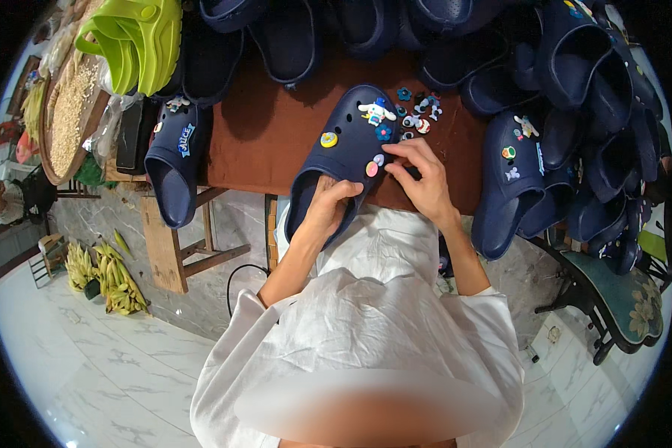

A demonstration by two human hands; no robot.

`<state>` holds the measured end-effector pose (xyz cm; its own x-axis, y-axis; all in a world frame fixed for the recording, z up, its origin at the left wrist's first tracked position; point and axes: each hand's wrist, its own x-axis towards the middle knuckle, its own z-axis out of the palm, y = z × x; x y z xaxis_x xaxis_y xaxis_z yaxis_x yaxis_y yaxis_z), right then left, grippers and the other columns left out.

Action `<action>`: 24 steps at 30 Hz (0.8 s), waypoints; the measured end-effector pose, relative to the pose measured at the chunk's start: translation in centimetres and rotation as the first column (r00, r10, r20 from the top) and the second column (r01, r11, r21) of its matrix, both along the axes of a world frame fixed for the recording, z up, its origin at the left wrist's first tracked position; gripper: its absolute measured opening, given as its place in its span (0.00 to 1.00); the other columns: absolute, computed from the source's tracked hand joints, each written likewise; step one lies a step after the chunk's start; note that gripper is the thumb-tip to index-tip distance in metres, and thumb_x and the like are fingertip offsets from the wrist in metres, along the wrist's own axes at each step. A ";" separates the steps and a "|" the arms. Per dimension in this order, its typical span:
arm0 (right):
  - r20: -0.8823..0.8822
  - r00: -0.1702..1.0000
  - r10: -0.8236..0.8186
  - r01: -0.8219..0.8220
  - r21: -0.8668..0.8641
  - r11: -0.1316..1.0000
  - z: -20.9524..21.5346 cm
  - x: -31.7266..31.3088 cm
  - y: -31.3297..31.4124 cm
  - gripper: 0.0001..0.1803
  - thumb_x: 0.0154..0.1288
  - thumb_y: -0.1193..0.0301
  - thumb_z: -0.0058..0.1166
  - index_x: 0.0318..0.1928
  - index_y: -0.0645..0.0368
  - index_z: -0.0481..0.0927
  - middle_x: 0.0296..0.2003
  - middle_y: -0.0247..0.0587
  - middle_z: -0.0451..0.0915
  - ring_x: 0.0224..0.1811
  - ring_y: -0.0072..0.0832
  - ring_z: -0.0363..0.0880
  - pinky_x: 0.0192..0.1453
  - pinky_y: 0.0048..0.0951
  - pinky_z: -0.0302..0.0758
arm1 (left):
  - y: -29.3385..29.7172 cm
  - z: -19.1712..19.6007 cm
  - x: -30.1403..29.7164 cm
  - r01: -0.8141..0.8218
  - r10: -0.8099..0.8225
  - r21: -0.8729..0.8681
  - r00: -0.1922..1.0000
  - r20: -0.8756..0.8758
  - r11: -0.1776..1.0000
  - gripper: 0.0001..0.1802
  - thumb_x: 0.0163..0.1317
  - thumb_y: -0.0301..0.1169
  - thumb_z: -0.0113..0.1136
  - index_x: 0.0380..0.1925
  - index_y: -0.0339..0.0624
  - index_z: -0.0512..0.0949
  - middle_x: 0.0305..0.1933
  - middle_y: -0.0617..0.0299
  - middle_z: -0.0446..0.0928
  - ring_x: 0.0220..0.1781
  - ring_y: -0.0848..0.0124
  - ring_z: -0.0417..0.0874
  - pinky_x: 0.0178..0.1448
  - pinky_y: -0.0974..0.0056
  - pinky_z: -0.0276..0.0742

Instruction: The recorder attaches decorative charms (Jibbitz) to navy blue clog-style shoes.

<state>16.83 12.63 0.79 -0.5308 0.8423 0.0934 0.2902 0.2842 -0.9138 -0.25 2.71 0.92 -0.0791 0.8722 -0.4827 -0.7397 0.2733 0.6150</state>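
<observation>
A navy clog (332, 160) lies in front of me on the brown tabletop, toe pointing away. My left hand (327, 209) grips it at the foot opening, fingers inside and thumb over the upper. At the clog's right side, my right hand (420, 173) has thumb and index finger bent close together; whatever is between the tips is hidden. Next to those fingertips sits a small pale charm (379, 159), beside a pink round charm (371, 169). A yellow ring charm (328, 140), a white character charm (377, 112) and a blue flower charm (383, 132) also decorate the upper.
Loose charms (424, 112) are scattered just beyond the clog. Decorated clogs lie at left (175, 160) and right (509, 175). More navy clogs (287, 41) crowd the far edge and right side. Lime-green clogs (138, 45) are at far left, near a grain-filled round tray (52, 160).
</observation>
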 end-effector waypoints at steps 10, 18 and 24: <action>-0.027 0.998 0.048 -0.042 0.169 0.985 -1.0 -0.4 0.5 0.09 0.55 0.76 0.63 0.39 0.58 0.85 0.38 0.39 0.77 0.37 0.32 0.80 0.39 0.29 0.76 | 0.1 -0.2 0.5 -0.037 0.037 -0.001 0.999 0.039 0.999 0.24 0.51 0.22 0.55 0.51 0.29 0.72 0.46 0.62 0.77 0.46 0.75 0.78 0.54 0.70 0.72; -0.082 0.995 -0.050 0.054 0.048 0.997 -0.9 -0.9 -0.8 0.06 0.56 0.78 0.63 0.36 0.61 0.84 0.33 0.37 0.80 0.34 0.27 0.80 0.38 0.25 0.76 | -0.1 -0.3 1.1 -0.069 0.069 0.001 0.997 -0.025 0.998 0.28 0.50 0.22 0.55 0.55 0.31 0.70 0.50 0.61 0.75 0.48 0.74 0.77 0.54 0.70 0.71; -0.109 0.969 -0.222 0.205 -0.145 0.968 -0.2 -1.1 -3.4 0.10 0.59 0.79 0.60 0.42 0.60 0.83 0.35 0.39 0.80 0.36 0.26 0.81 0.40 0.24 0.76 | -0.7 -1.5 0.1 0.045 -0.046 -0.060 0.999 -0.014 0.997 0.26 0.53 0.24 0.57 0.53 0.25 0.70 0.46 0.60 0.78 0.45 0.70 0.80 0.55 0.68 0.72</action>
<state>15.76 9.28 0.59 -0.3288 0.9440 0.0274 0.2141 0.1028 -0.9714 -0.18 2.01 -0.61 -0.0480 0.8447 -0.5332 -0.7161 0.3430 0.6079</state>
